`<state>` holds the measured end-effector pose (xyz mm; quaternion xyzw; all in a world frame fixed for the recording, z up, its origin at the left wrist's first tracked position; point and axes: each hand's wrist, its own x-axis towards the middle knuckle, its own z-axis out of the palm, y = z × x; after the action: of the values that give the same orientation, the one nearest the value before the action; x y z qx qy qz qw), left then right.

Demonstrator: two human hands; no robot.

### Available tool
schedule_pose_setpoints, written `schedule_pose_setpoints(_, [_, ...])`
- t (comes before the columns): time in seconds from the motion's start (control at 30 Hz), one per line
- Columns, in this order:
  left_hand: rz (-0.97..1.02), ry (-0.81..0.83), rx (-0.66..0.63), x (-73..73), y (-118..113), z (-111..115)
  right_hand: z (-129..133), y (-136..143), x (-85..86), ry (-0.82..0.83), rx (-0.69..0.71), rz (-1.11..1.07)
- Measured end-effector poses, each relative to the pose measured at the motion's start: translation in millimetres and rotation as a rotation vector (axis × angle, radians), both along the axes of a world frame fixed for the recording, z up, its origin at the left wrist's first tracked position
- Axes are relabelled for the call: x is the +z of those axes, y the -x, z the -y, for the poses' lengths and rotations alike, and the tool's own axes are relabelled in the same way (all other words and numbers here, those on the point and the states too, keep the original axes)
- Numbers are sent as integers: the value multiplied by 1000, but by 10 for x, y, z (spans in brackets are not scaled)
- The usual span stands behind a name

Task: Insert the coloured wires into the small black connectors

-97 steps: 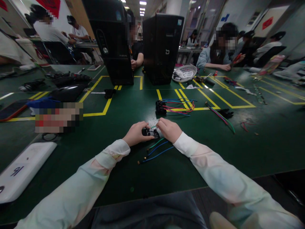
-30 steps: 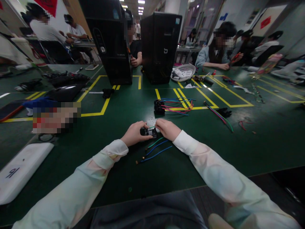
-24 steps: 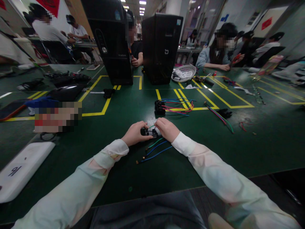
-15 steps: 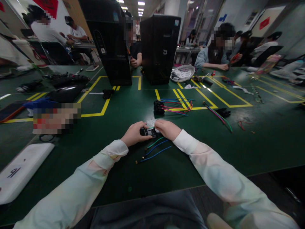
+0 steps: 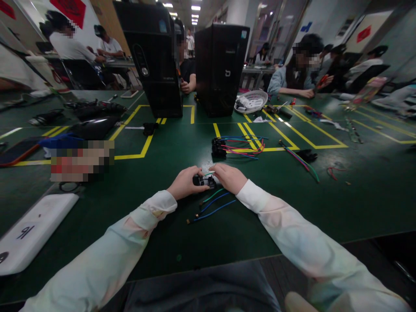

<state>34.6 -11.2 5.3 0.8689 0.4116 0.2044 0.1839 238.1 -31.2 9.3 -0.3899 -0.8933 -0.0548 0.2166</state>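
My left hand (image 5: pixel 186 183) grips a small black plastic housing (image 5: pixel 208 180) by its left end, thumb in front and fingers behind. My right hand (image 5: pixel 229 177) is closed at the housing's right end, pinching a green wire (image 5: pixel 209 173) that lies across its top. Whether the wire's end sits inside the housing I cannot tell. Just behind them is a pale, speckled patch (image 5: pixel 207 165), partly hidden by the fingers. Close in front lie a loose green wire (image 5: pixel 212 196) and two blue wires (image 5: pixel 217 209) with small metal ends.
Beyond my hands lies a cluster of black connectors (image 5: pixel 219 148) with coloured wires. Two black computer towers (image 5: pixel 222 69) stand at the back, beside a white basket (image 5: pixel 251 102). A white case (image 5: pixel 37 229) lies at left. Across the green table (image 5: pixel 156 260), co-workers sit with their hands busy.
The green wire shows more clearly over the housing now, and my right fingers have shifted slightly over it. The whole view has moved a little; the loose wires lie as before.
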Motion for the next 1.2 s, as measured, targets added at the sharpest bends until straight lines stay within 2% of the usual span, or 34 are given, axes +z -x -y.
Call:
schedule_pose_setpoints(0.13, [7,21,14,-17,0,-3,17,-32,74,12,17,159])
schedule_pose_setpoints(0.2, [15,31,23,-19,-2,-1,23,-46,106,33,36,169])
schedule_pose_setpoints(0.57, [3,23,17,-38,8,-20,57,-8,82,184,-6,-23])
schedule_pose_setpoints(0.7, [-6,12,4,-6,6,-16,40,11,82,194,-18,-57])
schedule_pose_setpoints(0.9, [-18,-2,-7,15,0,-11,-57,67,-24,158,-87,-210])
schedule_pose_setpoints(1.03, [-15,0,-8,-5,5,-20,-79,57,-33,172,-48,-262])
schedule_pose_setpoints(1.2, [-8,11,7,-34,17,-35,-56,-21,30,275,43,-204])
